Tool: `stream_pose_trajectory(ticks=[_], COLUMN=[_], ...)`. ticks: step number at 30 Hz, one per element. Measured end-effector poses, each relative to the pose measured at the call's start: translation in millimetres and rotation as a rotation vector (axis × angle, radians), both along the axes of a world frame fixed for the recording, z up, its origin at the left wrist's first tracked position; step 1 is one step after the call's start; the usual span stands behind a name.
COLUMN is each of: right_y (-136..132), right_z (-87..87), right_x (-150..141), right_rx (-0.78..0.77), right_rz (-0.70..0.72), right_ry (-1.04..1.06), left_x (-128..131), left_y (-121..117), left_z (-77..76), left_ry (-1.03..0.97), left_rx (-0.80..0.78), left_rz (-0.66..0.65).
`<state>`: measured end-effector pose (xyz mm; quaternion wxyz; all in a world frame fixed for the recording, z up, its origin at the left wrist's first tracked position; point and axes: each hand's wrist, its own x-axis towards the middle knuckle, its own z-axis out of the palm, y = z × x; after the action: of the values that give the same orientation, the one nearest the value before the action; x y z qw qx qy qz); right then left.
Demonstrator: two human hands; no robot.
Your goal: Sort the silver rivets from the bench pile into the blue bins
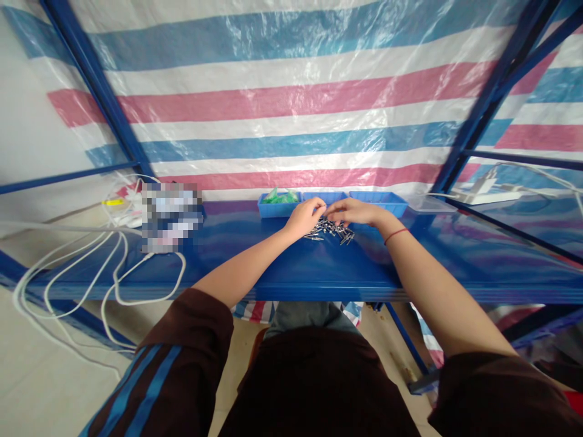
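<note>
A loose pile of small shiny metal pins that look like rivets (pixel 336 229) lies on the blue tabletop (pixel 255 258). At the pile's upper left, my left hand (pixel 306 217) is closed, with thumb and fingertips pinched together. Whatever sits in that pinch is too small to make out. My right hand (pixel 353 211) hovers over the pile's far side, its fingers slightly bent and apart, the fingertips close to my left hand. Behind the hands stand a blue bin with green plastic (pixel 281 198) in it, a middle blue bin (pixel 325 196) partly hidden, and a right blue bin (pixel 382 199).
A clear plastic tray (pixel 430 203) lies right of the bins. White cables (pixel 121 267) loop over the table's left side, beside a blurred-out object (pixel 168 215). A white power strip (pixel 492 193) lies at the far right. Blue frame posts and a striped sheet (pixel 291 109) close off the back.
</note>
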<state>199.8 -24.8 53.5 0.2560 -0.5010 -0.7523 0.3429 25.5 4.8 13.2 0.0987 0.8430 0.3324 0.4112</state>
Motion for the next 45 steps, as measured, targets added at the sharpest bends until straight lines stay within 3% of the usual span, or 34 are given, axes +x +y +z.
stream_pose_trajectory(ticks=[4, 9, 13, 19, 26, 35, 41, 45], right_y=[9, 12, 8, 8, 4, 2, 1, 2], right_z=[-8.1, -5.5, -0.8, -0.6, 3.2, 3.9, 5.6, 4.7], right_x=[-2, -1, -3, -4, -4, -6, -6, -7], right_rx=[0.109, 0.215, 0.27, 0.322, 0.337, 0.381, 0.397, 0.36], right_rz=[0.068, -0.041, -0.109, -0.157, -0.153, -0.099, -0.11, -0.093], right_ry=[0.051, 0.15, 0.287, 0.337, 0.275, 0.227, 0.197, 0.15], left_x=[4, 3, 2, 6, 6, 7, 4, 2], left_y=[2, 4, 1, -4, -2, 2, 7, 7], left_z=[1.6, 3.1, 5.7, 6.1, 2.0, 2.6, 2.2, 2.9], left_ry=[-0.242, -0.394, -0.339, -0.243, -0.271, -0.318, -0.392, -0.352], left_rx=[-0.148, -0.303, -0.35, -0.398, -0.378, -0.413, -0.172, -0.147], left_rz=[-0.049, -0.061, -0.013, -0.109, -0.22, -0.21, -0.089, -0.031])
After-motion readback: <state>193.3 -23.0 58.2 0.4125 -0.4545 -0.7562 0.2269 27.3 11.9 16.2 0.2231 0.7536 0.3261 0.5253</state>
